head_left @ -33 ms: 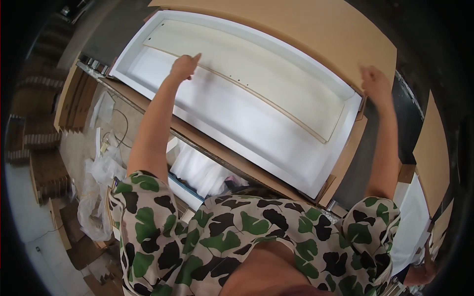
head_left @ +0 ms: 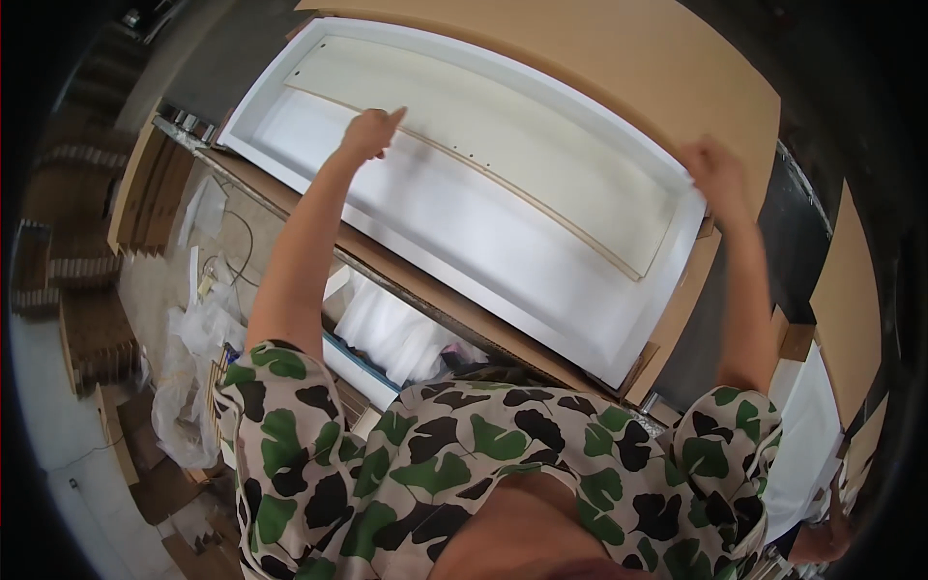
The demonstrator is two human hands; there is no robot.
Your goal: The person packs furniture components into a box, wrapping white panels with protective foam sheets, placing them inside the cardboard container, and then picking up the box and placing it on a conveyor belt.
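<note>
My left hand's fingers [head_left: 375,132] are mostly folded, one stretched toward the far side; I can't tell whether they pinch anything or touch what lies below. My right hand's fingers [head_left: 709,160] are curled at the box's far right corner, too blurred to show whether they grip it.

Below my left hand is one cream panel [head_left: 541,159], lying in one white box [head_left: 464,271] along the bench's near edge. I count five holes in the panel: two at its left end, three mid-length by its near side. One cardboard sheet [head_left: 628,72] lies beyond the box; it runs out at the top. The bench [head_left: 704,319] shows dark right of the box.

Under the bench's near edge, white wrap [head_left: 391,333] is partly hidden. Beyond the left end, cardboard stacks [head_left: 97,338] are too blurred to count. One other person's hand [head_left: 822,541] is hard to make out, lower right.
</note>
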